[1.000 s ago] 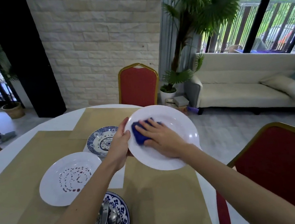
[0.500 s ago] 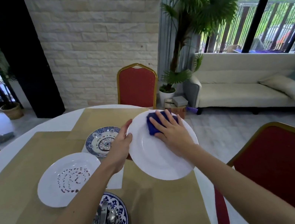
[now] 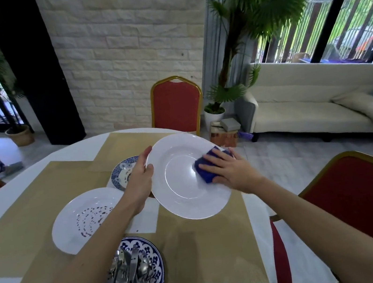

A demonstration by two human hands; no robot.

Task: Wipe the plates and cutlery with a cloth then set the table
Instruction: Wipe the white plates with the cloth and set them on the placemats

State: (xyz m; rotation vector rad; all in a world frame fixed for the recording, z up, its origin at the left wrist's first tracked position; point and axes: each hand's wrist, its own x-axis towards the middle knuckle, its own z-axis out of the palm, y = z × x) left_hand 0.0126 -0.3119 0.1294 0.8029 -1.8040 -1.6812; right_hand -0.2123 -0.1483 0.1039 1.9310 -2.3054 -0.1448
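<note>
Tilted white plate [image 3: 185, 198] over placemat [image 3: 210, 248] near table [image 3: 260, 225] edge; left hand [image 3: 141, 177] grips left rim; right hand [image 3: 235, 172] flat, pressing cloth [image 3: 204, 166] on right rim.

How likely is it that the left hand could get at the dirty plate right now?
Probably not at once: the left hand grips the raised plate by its rim. The dirty plate lies uncovered beside that forearm, so once freed, the way looks clear.

The right hand [image 3: 232, 172] hides much of the cloth [image 3: 203, 167]; the cutlery [image 3: 127, 282] runs off the bottom edge.
</note>
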